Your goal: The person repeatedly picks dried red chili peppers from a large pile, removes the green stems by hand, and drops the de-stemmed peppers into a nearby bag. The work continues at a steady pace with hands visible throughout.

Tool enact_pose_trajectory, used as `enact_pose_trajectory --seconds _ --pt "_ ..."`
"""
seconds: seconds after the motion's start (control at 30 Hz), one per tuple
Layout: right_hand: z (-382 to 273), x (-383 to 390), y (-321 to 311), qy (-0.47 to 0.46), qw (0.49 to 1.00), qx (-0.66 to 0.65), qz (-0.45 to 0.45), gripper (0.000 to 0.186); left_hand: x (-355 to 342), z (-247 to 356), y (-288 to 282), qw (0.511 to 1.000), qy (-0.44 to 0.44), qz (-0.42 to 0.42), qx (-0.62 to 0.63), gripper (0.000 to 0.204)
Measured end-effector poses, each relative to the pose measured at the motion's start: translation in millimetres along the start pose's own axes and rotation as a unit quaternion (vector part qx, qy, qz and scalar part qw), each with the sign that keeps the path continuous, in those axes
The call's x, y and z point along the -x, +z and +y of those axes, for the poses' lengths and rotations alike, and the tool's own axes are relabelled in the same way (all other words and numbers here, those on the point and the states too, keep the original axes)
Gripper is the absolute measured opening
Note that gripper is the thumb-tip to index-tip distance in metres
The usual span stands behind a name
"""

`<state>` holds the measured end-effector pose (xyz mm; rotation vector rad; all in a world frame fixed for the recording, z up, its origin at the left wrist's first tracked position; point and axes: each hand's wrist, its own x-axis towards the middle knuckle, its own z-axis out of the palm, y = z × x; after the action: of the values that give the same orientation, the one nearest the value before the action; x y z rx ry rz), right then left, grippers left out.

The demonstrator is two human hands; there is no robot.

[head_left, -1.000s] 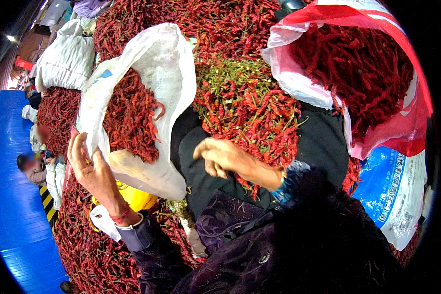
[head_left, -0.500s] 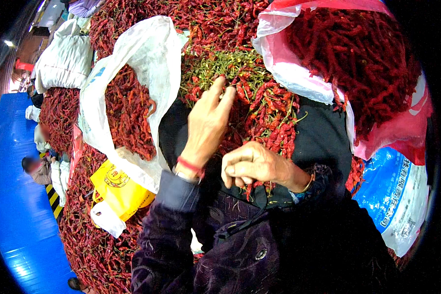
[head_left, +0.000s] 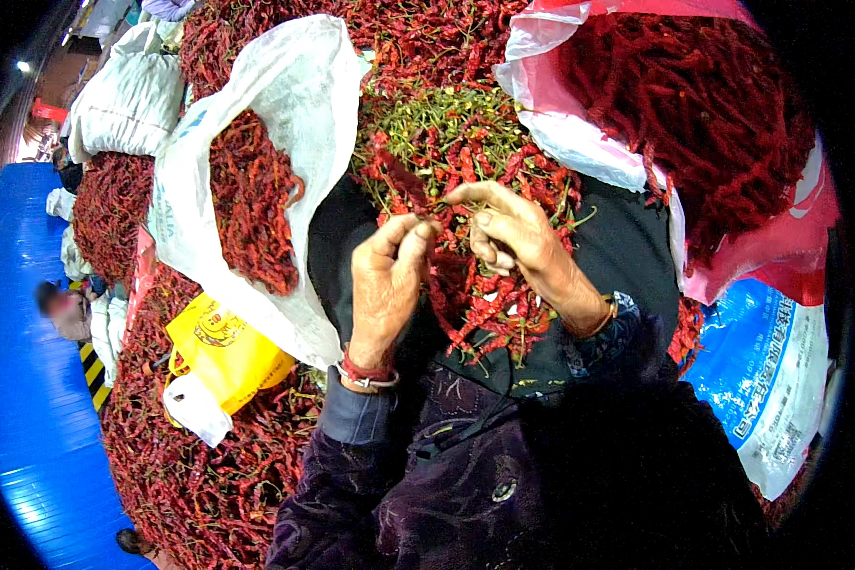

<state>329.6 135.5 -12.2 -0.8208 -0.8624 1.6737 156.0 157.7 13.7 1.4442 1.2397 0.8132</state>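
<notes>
In front of me lies a heap of red dried chilies (head_left: 503,313) on dark cloth, with green stems (head_left: 446,123) piled at its far side. My left hand (head_left: 387,285) is closed, thumb and forefinger pinched on a dark red dried chili (head_left: 404,179) that points away from me and looks slightly blurred. Beside it my right hand (head_left: 527,245) reaches its forefinger to the pinched end of that chili, nearly touching the left fingertips. Its other fingers curl in toward the palm, and what they hold, if anything, is hidden.
An open white sack (head_left: 323,95) with dried chilies stands at left, and a pink-and-white sack (head_left: 541,119) full of darker ones at right. A yellow bag (head_left: 228,347) lies on more chilies. A blue-and-white bag (head_left: 750,351) is at right. Other people sit far left beside blue flooring (head_left: 28,380).
My left hand has drawn back toward me from the stems and now pinches a dried chili. My right hand has moved up and away from me, its forefinger now extended to meet the left.
</notes>
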Motion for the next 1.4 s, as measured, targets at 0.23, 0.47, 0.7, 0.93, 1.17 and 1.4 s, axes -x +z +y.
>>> enact_pose_trajectory --seconds 0.23,0.47,0.7,0.93,1.17,1.4 --pt "21 -1 4 -0.084 0.962 0.259 0.001 0.016 26 -18 21 0.997 0.047 -0.062 0.02 0.019" --pt "17 5 9 -0.003 0.997 0.076 -0.016 0.012 35 -9 14 0.981 0.127 -0.068 -0.128 0.009" --pt "2 -3 -18 0.01 0.977 -0.214 -0.003 0.012 39 -12 1 0.893 0.252 -0.275 -0.253 0.013" --pt "14 -7 -21 0.014 0.976 -0.201 -0.079 0.017 -37 -47 -13 0.927 0.159 0.19 -0.283 0.018" --pt "26 -10 -21 0.047 0.98 -0.178 -0.078 0.032 -57 -57 -23 0.985 0.018 0.173 -0.015 0.012" --pt "24 -8 -6 0.077 0.973 -0.193 -0.104 0.031 -66 -63 -15 0.965 0.049 0.166 -0.196 0.022"
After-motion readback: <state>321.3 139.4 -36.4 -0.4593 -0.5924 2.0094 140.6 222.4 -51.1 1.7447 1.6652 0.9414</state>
